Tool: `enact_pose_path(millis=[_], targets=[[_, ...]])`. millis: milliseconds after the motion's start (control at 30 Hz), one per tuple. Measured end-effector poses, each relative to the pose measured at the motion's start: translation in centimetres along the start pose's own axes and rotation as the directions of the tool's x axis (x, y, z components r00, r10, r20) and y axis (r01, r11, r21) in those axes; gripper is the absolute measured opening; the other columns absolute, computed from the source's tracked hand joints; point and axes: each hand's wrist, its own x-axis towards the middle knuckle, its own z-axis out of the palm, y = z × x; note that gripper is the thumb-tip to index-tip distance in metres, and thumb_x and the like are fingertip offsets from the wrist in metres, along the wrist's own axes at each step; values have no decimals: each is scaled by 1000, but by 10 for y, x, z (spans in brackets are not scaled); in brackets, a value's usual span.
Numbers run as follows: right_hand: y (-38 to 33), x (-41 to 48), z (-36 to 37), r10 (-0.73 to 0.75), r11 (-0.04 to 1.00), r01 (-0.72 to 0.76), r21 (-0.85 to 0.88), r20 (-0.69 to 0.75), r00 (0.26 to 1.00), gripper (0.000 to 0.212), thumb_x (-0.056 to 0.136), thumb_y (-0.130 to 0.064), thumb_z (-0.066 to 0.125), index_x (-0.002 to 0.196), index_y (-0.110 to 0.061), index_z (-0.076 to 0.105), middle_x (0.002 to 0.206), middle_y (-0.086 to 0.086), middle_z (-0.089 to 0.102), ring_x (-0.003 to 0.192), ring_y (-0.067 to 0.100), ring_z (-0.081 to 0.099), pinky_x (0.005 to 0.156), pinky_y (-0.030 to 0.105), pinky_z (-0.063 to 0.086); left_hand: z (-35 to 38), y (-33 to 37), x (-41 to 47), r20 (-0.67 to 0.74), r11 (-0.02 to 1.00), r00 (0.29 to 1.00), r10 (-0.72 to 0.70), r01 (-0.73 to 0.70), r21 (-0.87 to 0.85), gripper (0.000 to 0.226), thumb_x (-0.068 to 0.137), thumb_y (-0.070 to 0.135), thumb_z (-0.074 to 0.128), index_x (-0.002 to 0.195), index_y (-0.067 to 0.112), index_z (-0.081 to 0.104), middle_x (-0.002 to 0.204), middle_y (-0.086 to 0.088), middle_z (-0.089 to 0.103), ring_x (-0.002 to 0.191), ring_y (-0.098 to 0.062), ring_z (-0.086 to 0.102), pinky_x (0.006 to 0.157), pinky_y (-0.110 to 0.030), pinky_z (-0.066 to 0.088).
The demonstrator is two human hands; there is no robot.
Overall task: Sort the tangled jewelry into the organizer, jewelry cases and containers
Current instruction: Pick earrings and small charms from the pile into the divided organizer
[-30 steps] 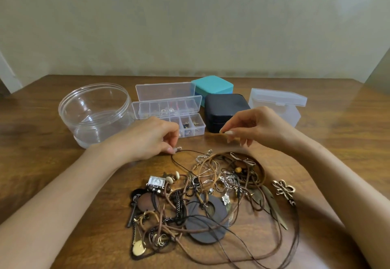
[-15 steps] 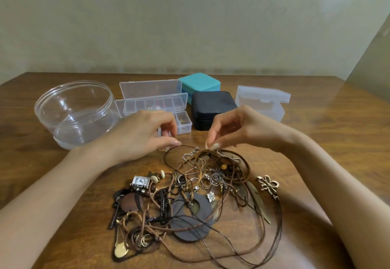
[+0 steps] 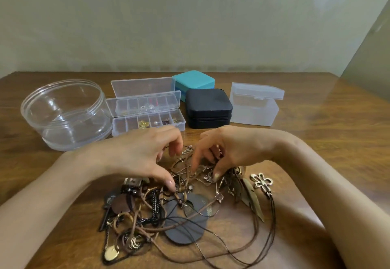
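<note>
Brown tangle (image 3: 185,203) lies before the organizer (image 3: 143,87). Left hand (image 3: 135,154) and right hand (image 3: 238,148) curl into it; whether they pinch anything is unclear. Better to lift one loose piece slowly.

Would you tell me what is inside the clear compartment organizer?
In the organizer, the front row holds gold pieces, a pearl-like bead and a dark piece in separate compartments. Back-row items are blurred through the plastic; the left hand covers part of the front wall.

Tangled jewelry (image 3: 185,207) lies beneath the left hand (image 3: 139,154) and right hand (image 3: 236,148). The open organizer (image 3: 147,110), teal case (image 3: 194,80), black case (image 3: 207,106), round container (image 3: 65,114) and frosted box (image 3: 254,108) stand just beyond.
</note>
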Motion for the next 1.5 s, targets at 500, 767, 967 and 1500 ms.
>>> enact_pose_path(millis=[500, 767, 967, 1500], targets=[[6, -18, -16, 70, 995, -84, 51, 231, 970, 26, 80, -11, 71, 91, -34, 66, 82, 17, 56, 69, 14, 49, 66, 22, 42, 1, 11, -3, 202, 994, 979, 41, -20, -105, 69, 48, 63, 78, 99, 54, 31, 96, 24, 44, 86, 7, 45, 68, -11, 43], [8, -14, -13, 105, 993, -111, 41, 129, 986, 19, 79, -14, 72, 77, -29, 61, 90, 18, 61, 70, 11, 50, 64, 22, 43, 9, 5, -1, 143, 991, 986, 92, -76, -112, 86, 43, 68, 78, 111, 69, 25, 94, 27, 44, 79, -1, 53, 72, -28, 52], [15, -23, -22, -49, 956, 69, 285, -77, 996, 13, 75, -6, 74, 85, -7, 66, 77, -1, 63, 71, 7, 58, 67, 25, 48, 4, 7, -2, 246, 995, 964, 98, -87, -54, 70, 53, 64, 78, 108, 60, 34, 100, 33, 37, 90, 6, 48, 73, -17, 47], [8, -7, -12, -86, 920, 224, 321, -395, 915, 14, 72, -3, 76, 72, -10, 64, 83, 5, 62, 79, 17, 63, 73, 36, 52, 3, 26, 7, -222, 557, 964, -144, -106, -824, 16, 69, 18, 67, 79, 8, 62, 70, -2, 68, 56, -4, 58, 45, -14, 43]])
